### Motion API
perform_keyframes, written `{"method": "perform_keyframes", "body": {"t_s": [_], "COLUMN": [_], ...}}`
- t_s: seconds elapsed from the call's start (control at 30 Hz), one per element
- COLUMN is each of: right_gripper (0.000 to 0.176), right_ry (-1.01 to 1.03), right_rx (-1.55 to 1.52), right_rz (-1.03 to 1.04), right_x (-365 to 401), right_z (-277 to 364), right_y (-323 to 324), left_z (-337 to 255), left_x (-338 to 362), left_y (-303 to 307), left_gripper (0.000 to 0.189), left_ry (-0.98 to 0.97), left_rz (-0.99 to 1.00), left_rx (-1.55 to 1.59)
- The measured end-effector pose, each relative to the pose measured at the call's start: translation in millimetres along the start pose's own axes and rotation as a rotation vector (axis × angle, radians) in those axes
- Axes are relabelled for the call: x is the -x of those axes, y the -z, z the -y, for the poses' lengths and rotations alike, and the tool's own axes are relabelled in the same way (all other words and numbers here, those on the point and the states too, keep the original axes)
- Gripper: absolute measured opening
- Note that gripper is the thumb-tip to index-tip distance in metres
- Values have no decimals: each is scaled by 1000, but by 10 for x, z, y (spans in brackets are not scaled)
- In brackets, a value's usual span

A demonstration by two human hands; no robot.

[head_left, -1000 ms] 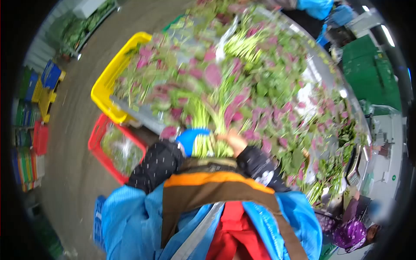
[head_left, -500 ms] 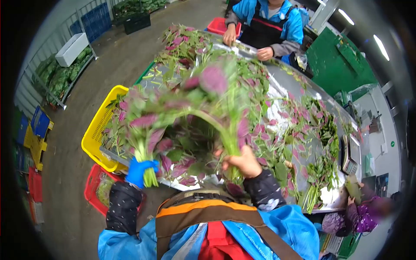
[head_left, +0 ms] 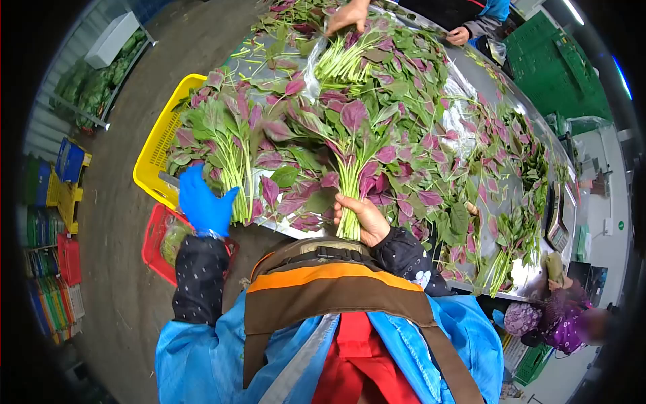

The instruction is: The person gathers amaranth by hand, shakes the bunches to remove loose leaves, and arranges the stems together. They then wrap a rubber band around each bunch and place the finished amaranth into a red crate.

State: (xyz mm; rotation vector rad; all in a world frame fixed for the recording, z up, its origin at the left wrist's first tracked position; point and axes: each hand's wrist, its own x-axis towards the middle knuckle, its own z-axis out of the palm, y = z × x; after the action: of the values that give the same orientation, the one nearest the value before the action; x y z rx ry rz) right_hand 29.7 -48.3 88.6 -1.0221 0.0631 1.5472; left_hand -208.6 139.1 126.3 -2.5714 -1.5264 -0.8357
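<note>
My right hand is bare and wrapped round the stems of a bunch of amaranth greens, its purple and green leaves fanning away from me. On my left hand is a blue glove; its fingers are apart and hold nothing. Just beside it a second bunch of amaranth lies at the table's left corner, stems toward me. Loose amaranth covers much of the metal table. Across from me, another person's hand reaches over a third bunch, next to some clear plastic.
A yellow basket stands against the table's left side, with a red basket below it. A scale sits at the right edge. Another person is at lower right. A green bin stands at far right.
My left hand has let go of its bunch, which now lies on the table. The right hand's bunch has come upright and still. The co-worker's hand has reached further over the greens.
</note>
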Motion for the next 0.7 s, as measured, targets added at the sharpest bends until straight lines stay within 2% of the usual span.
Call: {"method": "perform_keyframes", "body": {"t_s": [0.07,0.1,0.13,0.2,0.23,0.3,0.37,0.47,0.5,0.57,0.63,0.67,0.7], "right_gripper": [11,11,11,11,11,13,17,23,30,35,41,49,57], "right_ry": [19,26,26,42,57,45,34,127,36,102,198,333,470], "right_rx": [5,10,15,68,96,133,145,695,904,1277,1035,905,776], "right_rz": [25,40,62,69,69,96,110,194,359,426,393,398,402], "right_x": [-30,-46,-62,-61,-54,-21,25,49,177,544,991,1162,1276], "right_z": [-63,-101,-117,-152,-157,-191,-144,-68,91,487,967,1097,1207], "right_y": [-16,-29,-28,-80,-101,-143,-106,49,24,-33,-409,-564,-684], "left_z": [-135,-432,-618,-976,-1083,-1379,-1420,-1512,-1545,-1524,-1585,-1619,-1652], "left_x": [270,251,261,176,253,-14,-87,107,-65,-248,-396,-417,-414], "left_y": [-260,-164,-298,-538,-892,-610,-627,-1444,-1165,-946,-785,-757,-762], "left_gripper": [40,33,28,29,31,33,25,29,18,16,10,7,6], "left_ry": [43,269,372,916,959,729,42,-35,-23,-392,-526,-596,-646], "left_rz": [191,654,969,1521,1674,1702,1663,1295,1241,647,466,376,393], "left_rx": [525,935,1251,1463,1518,1217,1184,1184,987,466,294,210,270]}}
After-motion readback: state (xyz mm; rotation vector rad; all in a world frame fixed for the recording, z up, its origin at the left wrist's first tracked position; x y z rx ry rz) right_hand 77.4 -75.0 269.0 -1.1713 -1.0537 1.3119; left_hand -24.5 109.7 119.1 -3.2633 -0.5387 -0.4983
